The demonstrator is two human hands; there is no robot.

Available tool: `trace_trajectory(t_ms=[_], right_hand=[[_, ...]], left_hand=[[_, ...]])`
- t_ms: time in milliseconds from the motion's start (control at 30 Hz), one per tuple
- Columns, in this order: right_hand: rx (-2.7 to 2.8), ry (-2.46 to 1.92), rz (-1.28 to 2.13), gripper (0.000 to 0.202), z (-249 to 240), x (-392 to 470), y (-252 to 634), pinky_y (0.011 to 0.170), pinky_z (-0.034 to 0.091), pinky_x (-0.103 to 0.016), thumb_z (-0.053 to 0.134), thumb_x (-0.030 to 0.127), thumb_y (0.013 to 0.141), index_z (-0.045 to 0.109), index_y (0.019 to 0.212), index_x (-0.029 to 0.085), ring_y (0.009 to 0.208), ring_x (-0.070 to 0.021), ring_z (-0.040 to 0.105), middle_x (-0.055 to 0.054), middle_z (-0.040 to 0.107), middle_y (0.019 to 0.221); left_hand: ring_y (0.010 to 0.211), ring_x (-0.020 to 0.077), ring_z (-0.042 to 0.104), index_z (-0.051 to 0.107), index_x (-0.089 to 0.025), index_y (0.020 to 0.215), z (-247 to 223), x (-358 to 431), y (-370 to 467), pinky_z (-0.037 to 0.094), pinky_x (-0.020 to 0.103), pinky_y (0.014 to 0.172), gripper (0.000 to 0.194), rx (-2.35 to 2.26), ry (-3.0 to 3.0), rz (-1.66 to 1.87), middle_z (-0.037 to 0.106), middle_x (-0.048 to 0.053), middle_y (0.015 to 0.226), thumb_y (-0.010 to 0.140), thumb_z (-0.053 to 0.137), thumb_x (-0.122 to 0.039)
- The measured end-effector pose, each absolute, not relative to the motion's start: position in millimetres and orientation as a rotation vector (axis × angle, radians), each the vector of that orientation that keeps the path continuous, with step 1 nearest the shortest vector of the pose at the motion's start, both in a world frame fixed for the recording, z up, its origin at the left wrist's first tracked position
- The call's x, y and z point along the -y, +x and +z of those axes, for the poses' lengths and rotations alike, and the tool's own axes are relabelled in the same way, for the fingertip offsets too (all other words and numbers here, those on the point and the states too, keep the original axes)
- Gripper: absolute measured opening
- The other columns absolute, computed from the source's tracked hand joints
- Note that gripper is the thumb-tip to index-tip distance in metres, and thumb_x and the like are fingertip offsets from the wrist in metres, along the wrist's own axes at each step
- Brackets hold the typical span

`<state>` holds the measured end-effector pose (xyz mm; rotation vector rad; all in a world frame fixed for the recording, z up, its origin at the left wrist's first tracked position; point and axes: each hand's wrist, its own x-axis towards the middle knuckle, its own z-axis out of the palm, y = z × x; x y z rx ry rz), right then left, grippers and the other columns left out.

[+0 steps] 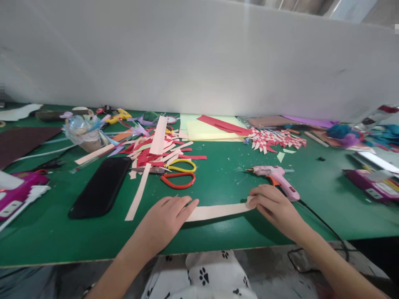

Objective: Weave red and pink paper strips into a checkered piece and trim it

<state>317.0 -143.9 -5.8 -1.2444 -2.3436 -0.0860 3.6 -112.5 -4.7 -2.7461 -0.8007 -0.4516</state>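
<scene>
A pale pink paper strip (220, 211) stretches between my two hands just above the green table. My left hand (170, 216) is closed on its left end, thumb and fingers together. At the other end my right hand (269, 203) pinches the strip, and the tip there looks curled or folded at the fingers. Right behind my right hand lies a pink glue gun (276, 174), its nozzle pointing left. Scissors (179, 180) with one yellow and one red handle loop rest beyond my left hand. Another pale strip (139, 193) lies to the left of that hand.
A black phone (101, 187) lies at left. Red and pink paper strips (158, 141) are heaped near yellow sheets (212, 131) and a woven red-white paper piece (274, 139). Purple power strips (23, 193) sit at both sides. The glue gun's cord (324, 222) hangs over the front edge.
</scene>
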Motion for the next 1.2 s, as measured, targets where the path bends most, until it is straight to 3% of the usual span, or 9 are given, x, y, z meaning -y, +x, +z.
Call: trace_trajectory(t_ms=[133, 233, 333, 400, 500, 600, 767, 933, 1200], right_hand=[[2.416, -1.459, -0.207, 0.015, 0.1, 150.6, 310.8, 0.094, 0.029, -0.053, 0.049, 0.018, 0.079, 0.058, 0.09, 0.024, 0.096, -0.0241, 0.054, -0.007, 0.06, 0.104], [2.442, -1.483, -0.173, 0.031, 11.2, 158.6, 288.9, 0.097, 0.015, -0.062, 0.057, 0.03, 0.076, 0.053, 0.107, 0.024, 0.106, -0.0296, 0.048, -0.012, 0.053, 0.118], [2.503, -1.324, -0.005, 0.029, 12.7, 158.5, 260.1, 0.097, 0.024, -0.055, 0.053, 0.026, 0.083, 0.05, 0.112, 0.023, 0.104, -0.0246, 0.05, -0.01, 0.055, 0.115], [2.536, -1.214, 0.181, 0.028, 6.6, 152.5, 243.1, 0.086, 0.04, -0.04, 0.051, 0.022, 0.085, 0.051, 0.113, 0.022, 0.098, -0.0209, 0.051, -0.009, 0.056, 0.11], [2.485, -1.16, 0.373, 0.016, -5.6, 140.8, 227.4, 0.072, 0.044, -0.03, 0.048, 0.02, 0.087, 0.057, 0.1, 0.021, 0.085, -0.0171, 0.053, -0.006, 0.059, 0.095], [2.432, -1.139, 0.44, 0.016, -12.3, 134.9, 223.5, 0.071, 0.042, -0.028, 0.045, 0.022, 0.09, 0.061, 0.089, 0.021, 0.079, -0.0152, 0.053, -0.003, 0.06, 0.086], [2.411, -1.165, 0.502, 0.01, -8.5, 136.8, 224.8, 0.071, 0.041, -0.029, 0.055, 0.025, 0.084, 0.061, 0.091, 0.019, 0.081, -0.0162, 0.051, -0.004, 0.06, 0.088], [2.427, -1.217, 0.532, 0.006, -4.3, 132.5, 221.1, 0.069, 0.041, -0.028, 0.055, 0.023, 0.084, 0.06, 0.086, 0.019, 0.079, -0.0153, 0.049, -0.003, 0.059, 0.087], [2.429, -1.335, 0.403, 0.02, -5.9, 130.2, 220.2, 0.076, 0.045, -0.036, 0.056, 0.021, 0.083, 0.056, 0.103, 0.018, 0.093, -0.0213, 0.05, -0.008, 0.056, 0.104]], left_hand=[[0.084, 0.0187, 0.059, 0.05, -0.018, 0.12, -5.8, 117.9, 1.5, 0.045, 0.028, 0.065, 0.053, 0.916, -2.774, -0.228, 0.061, 0.008, 0.101, 0.077, 0.029, 0.005], [0.072, 0.0178, 0.056, 0.05, -0.019, 0.121, -0.9, 119.6, 7.0, 0.04, 0.026, 0.057, 0.047, 1.053, -2.77, -0.058, 0.058, 0.006, 0.089, 0.08, 0.034, 0.0], [0.073, 0.0173, 0.053, 0.051, -0.022, 0.121, 3.4, 117.9, 11.2, 0.037, 0.026, 0.06, 0.035, 1.079, -2.838, -0.048, 0.055, 0.004, 0.087, 0.088, 0.042, -0.015], [0.077, 0.0177, 0.051, 0.05, -0.026, 0.121, 4.3, 116.2, 11.0, 0.037, 0.027, 0.064, 0.033, 1.063, -2.881, -0.076, 0.054, 0.003, 0.089, 0.09, 0.044, -0.021], [0.081, 0.0184, 0.049, 0.048, -0.032, 0.122, 3.0, 115.0, 8.0, 0.035, 0.029, 0.069, 0.032, 1.045, -2.889, -0.142, 0.053, 0.003, 0.092, 0.091, 0.043, -0.025], [0.081, 0.0185, 0.049, 0.054, -0.029, 0.113, 0.6, 116.4, 6.6, 0.033, 0.031, 0.072, 0.026, 0.991, -2.88, -0.267, 0.054, 0.002, 0.092, 0.091, 0.042, -0.022], [0.069, 0.0145, 0.05, 0.06, -0.019, 0.086, -2.7, 119.3, 10.7, 0.033, 0.029, 0.065, 0.027, 0.972, -2.918, -0.438, 0.056, 0.0, 0.074, 0.094, 0.034, -0.017], [0.076, 0.0176, 0.053, 0.058, -0.02, 0.094, -3.4, 117.7, 13.6, 0.037, 0.028, 0.063, 0.019, 1.243, -3.027, -0.431, 0.058, 0.002, 0.086, 0.085, 0.055, -0.036], [0.085, 0.0194, 0.052, 0.058, -0.02, 0.097, 1.9, 114.1, 17.7, 0.042, 0.03, 0.069, 0.016, 1.492, -3.137, -0.379, 0.057, 0.002, 0.092, 0.084, 0.056, -0.029]])
